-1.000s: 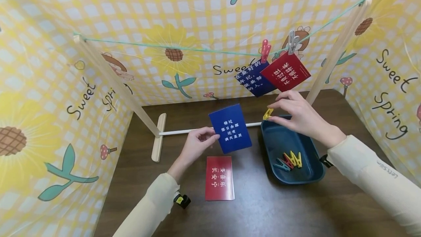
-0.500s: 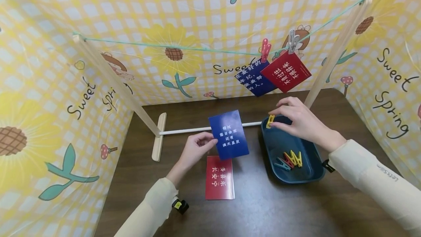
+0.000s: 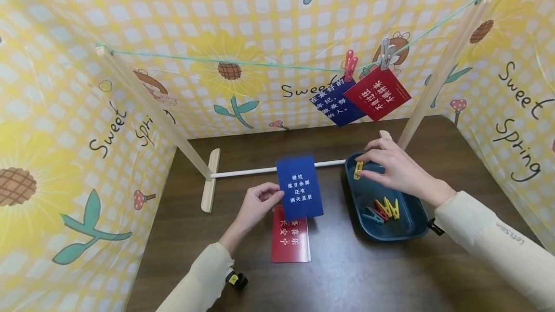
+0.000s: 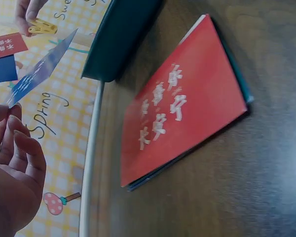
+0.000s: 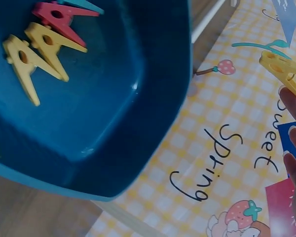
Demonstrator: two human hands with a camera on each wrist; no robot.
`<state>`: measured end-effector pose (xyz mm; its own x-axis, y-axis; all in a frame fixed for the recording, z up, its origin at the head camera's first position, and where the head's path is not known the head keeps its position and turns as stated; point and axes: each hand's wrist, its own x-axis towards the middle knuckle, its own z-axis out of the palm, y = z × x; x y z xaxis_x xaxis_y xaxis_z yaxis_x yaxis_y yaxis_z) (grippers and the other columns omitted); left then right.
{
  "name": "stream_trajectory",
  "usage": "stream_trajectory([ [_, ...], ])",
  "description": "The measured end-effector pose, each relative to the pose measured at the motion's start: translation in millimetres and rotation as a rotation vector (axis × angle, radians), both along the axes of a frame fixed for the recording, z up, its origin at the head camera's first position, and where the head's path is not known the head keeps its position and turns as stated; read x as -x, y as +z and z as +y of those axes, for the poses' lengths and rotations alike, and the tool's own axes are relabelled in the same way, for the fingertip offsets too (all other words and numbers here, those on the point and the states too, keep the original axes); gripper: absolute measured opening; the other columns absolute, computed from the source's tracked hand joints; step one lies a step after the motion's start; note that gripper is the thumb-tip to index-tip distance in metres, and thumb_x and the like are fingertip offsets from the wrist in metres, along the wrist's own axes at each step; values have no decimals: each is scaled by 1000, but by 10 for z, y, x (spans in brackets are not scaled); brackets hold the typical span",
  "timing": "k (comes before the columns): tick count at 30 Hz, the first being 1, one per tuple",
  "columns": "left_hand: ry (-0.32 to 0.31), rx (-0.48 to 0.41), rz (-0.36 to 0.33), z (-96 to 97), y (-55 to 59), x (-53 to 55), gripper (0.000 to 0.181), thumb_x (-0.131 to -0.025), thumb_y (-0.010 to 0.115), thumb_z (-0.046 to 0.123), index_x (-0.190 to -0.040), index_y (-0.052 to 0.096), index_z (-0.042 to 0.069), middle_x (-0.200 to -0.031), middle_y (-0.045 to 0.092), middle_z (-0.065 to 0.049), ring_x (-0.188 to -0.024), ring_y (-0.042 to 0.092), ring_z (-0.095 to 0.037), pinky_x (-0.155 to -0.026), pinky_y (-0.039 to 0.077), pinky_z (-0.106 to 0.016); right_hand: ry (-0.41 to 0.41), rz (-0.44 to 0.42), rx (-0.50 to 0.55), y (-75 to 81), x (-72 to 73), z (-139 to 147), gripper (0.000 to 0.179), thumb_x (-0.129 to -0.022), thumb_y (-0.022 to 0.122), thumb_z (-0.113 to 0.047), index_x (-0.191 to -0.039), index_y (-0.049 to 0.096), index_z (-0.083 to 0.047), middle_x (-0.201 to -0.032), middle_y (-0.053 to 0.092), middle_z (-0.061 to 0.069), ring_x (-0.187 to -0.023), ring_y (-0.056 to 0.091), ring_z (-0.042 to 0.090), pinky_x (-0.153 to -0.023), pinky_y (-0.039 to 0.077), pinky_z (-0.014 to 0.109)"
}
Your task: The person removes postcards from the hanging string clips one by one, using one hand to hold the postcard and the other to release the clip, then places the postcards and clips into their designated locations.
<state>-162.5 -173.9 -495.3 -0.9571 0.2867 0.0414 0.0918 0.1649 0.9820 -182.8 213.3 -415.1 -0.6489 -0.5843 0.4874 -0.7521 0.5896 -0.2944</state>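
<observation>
My left hand (image 3: 256, 203) pinches a blue card (image 3: 299, 172) with white writing by its left edge, holding it above the table. The card partly covers a red card (image 3: 290, 249) lying on the table; in the left wrist view, this red card (image 4: 172, 98) tops a small stack. Between the thumb and fingers of my right hand (image 3: 394, 167) is a yellow clothespin (image 3: 358, 170), over the far left part of a dark blue basin (image 3: 353, 211). In the right wrist view the yellow clothespin (image 5: 281, 69) sits at the fingertips.
A green string (image 3: 225, 62) runs between two wooden posts (image 3: 147, 105). A pink clothespin (image 3: 350, 65) and a grey clothespin (image 3: 386, 54) hang another blue card (image 3: 334, 105) and another red card (image 3: 377, 94) there. Several clothespins (image 3: 380, 210) lie in the basin. A white rod (image 3: 243, 173) joins the posts low down.
My left hand has lowered the blue card toward me, so it now overlaps the red card from above. My right hand has also come down a little with the yellow clothespin.
</observation>
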Motion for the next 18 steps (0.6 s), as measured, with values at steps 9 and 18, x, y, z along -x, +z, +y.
stream_trajectory([
  [9, 15, 8, -52, -50, -108, -72, 17, -98, 73, 8, -107, 73, -6, -73, 61, -28, -55, 54, -18, -51, 41, -22, -24, -29, -28, -127, -59, 27, 42, -71, 95, -10, -110, 78, -10, -108, 70, 8, -109, 56, 25, -85, 53, 48],
  [18, 34, 3, -87, -75, -178, -128, 18, -98, 72, 8, -109, 73, -6, -70, 59, -29, -53, 52, -23, -50, 42, -25, -54, -82, -45, -218, -123, 34, 38, -75, 93, -13, -110, 78, -9, -110, 70, 9, -109, 56, 25, -84, 54, 48],
])
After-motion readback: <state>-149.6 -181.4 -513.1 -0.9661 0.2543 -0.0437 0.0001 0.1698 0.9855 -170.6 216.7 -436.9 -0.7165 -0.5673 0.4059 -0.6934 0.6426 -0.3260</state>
